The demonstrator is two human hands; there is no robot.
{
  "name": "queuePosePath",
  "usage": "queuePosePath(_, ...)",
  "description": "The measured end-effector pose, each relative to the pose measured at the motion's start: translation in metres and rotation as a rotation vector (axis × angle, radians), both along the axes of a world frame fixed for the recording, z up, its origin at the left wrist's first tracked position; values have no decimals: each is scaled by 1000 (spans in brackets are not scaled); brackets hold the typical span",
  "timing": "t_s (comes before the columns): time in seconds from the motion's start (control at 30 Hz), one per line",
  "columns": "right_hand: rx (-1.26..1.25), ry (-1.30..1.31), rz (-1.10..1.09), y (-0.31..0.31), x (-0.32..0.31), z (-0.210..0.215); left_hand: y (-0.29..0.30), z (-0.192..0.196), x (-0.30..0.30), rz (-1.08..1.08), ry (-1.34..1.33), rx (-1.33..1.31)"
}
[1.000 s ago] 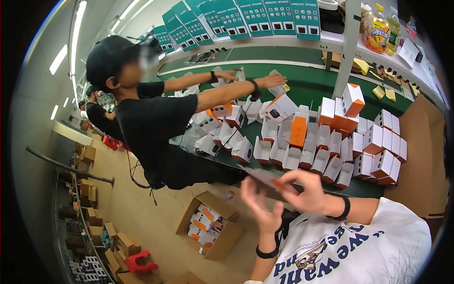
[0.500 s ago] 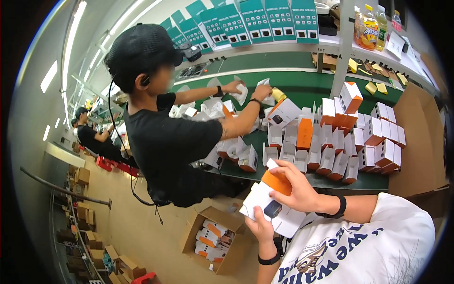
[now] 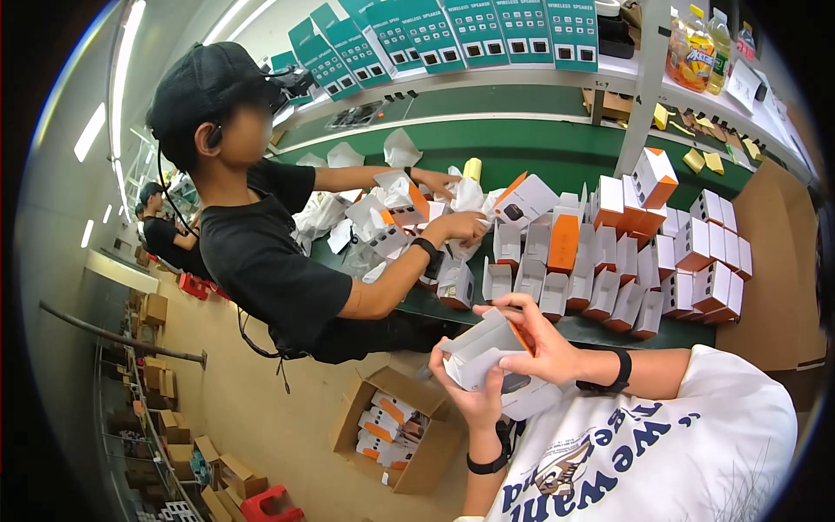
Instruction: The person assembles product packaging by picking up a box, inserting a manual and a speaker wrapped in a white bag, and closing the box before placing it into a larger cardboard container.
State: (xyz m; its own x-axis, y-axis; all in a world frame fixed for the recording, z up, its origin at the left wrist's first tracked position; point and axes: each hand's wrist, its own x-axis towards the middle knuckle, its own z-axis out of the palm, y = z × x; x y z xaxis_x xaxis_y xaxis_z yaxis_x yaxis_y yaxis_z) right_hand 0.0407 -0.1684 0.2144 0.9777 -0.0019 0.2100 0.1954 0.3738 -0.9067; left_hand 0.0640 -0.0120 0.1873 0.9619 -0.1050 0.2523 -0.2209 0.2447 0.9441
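Observation:
Between my two hands is a small white and orange carton (image 3: 481,348), squared up, its open end and raised flaps facing upward. My left hand (image 3: 470,391) is closed round its near left side, thumb against the front wall. From the right, my right hand (image 3: 544,344) grips the orange side and the printed front, fingers over the top edge. A dark device picture on the front panel is partly covered by my fingers. Just beyond my hands, rows of open white cartons (image 3: 554,291) stand on the green bench, with one orange-sided carton (image 3: 564,244) upright among them.
Stacked closed cartons (image 3: 696,244) stand right, beside a large cardboard sheet (image 3: 774,270). At left a co-worker (image 3: 261,226) reaches into white wrapped items (image 3: 326,213). An open cardboard box (image 3: 426,474) of flat cartons sits on the floor. Teal boxes (image 3: 509,35) line the shelf.
The carton in my hands has gone from flattened to opened out, its open end now showing. Both my hands have shifted their grip. The co-worker has leaned left, hands lower over the bench.

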Motion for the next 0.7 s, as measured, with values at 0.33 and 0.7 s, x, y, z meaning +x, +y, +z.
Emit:
queuePosePath(0.33,-132,-155,73,-23,14,-5,-10,10,8,-24,-179,77)
queuePosePath(0.7,-214,-168,-7,-32,18,0,-16,14,5,42,-209,119)
